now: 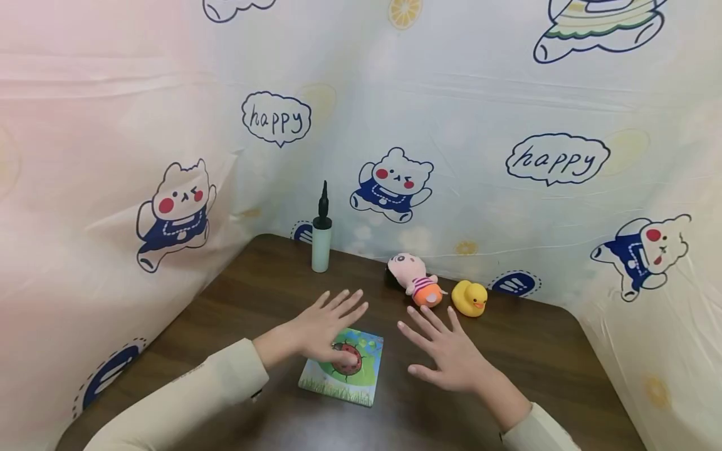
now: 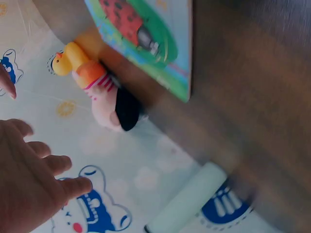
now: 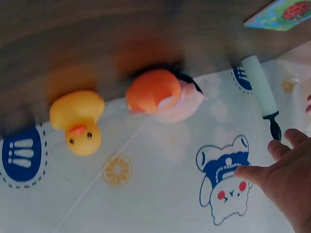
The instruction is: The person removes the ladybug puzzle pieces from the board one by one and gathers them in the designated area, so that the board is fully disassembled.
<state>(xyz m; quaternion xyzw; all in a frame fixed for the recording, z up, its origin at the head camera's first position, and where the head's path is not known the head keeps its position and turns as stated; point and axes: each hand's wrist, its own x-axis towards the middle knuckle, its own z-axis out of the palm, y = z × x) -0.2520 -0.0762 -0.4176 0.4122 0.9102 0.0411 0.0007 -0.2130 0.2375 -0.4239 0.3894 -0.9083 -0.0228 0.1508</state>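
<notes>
My left hand is spread over the upper left part of a ladybug puzzle board, its thumb overlapping the printed ladybug in the head view. Nothing is between its fingers. To the right of the board, my right hand hovers with fingers spread and holds nothing. Beyond the right fingertips lie a pink plush pig toy in a striped top and orange bottom, and a yellow rubber duck. In the left wrist view, the left hand shows straight, parted fingers; the right hand looks similar in its own view.
A pale green hand pump with a black nozzle stands upright at the back left of the dark wooden table. A white printed cloth hangs around the table's back and sides, close behind the toys.
</notes>
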